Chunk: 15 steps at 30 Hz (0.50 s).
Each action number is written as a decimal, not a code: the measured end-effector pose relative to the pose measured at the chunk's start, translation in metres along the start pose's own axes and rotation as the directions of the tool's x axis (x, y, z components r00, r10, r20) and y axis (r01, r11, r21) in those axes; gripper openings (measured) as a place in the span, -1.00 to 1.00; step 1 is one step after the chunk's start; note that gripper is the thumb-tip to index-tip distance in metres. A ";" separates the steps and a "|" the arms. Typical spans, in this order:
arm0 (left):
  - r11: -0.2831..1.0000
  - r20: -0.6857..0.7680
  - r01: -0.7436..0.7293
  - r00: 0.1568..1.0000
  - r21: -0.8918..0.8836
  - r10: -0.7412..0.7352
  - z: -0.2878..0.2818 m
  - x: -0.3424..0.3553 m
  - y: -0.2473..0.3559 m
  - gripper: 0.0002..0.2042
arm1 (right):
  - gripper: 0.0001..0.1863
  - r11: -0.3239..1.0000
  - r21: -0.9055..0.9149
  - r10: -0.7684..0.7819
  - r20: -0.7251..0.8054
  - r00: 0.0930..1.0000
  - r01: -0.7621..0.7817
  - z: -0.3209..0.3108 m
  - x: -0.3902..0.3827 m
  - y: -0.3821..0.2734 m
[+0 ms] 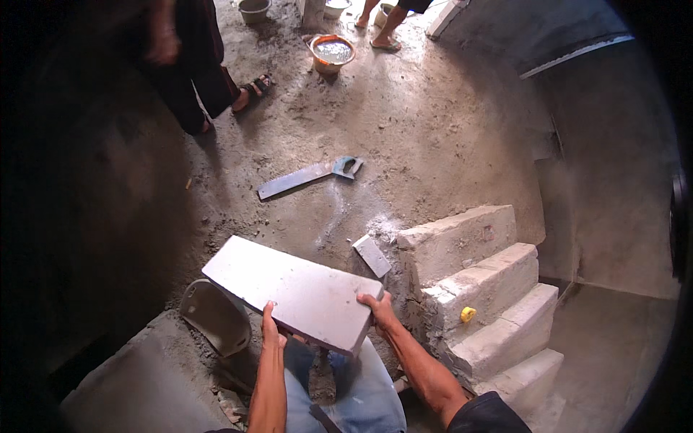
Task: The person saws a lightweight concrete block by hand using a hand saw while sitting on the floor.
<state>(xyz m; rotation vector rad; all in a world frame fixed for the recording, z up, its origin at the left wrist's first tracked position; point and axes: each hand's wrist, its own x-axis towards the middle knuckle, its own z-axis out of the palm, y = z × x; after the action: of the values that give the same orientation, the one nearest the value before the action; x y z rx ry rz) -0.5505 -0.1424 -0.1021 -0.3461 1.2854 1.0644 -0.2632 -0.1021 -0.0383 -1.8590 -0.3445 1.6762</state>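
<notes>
One long, pale grey rectangular block [289, 289] is held above my faded blue jeans [372, 393]: my left hand [272, 332] grips its near long edge, thumb on top, and my right hand [381, 310] clasps its right end. A steel handsaw with a blue handle [302, 179] lies on the rough grey concrete floor [447, 159], an orange-rimmed bucket [327, 68] nearer the floor's far edge.

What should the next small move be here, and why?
Probably slide the left hand toward the left end of the block: it grips about midway along the near edge, while the right hand holds the right end, so the left end juts out past both hands and may dip.
</notes>
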 end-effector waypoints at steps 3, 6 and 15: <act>1.000 0.020 -0.021 1.000 -0.019 0.021 0.010 0.063 -0.008 -0.43 | 0.05 0.998 -0.060 -0.019 -0.038 0.999 0.017 0.006 0.079 0.012; 0.996 0.118 -0.065 0.990 -0.062 0.072 0.008 0.133 -0.030 -0.42 | 0.10 0.985 -0.118 -0.116 0.054 0.992 0.122 -0.001 0.164 0.030; 0.971 0.096 -0.178 0.976 -0.158 0.194 -0.005 0.258 -0.100 -0.44 | 0.04 0.951 -0.238 -0.154 0.188 0.970 0.197 -0.013 0.320 0.058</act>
<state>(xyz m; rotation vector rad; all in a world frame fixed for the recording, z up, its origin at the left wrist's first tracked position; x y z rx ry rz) -0.4969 -0.0826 -0.3665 -0.2776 1.1578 1.3257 -0.2094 0.0300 -0.3312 -1.8062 -0.8080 1.7321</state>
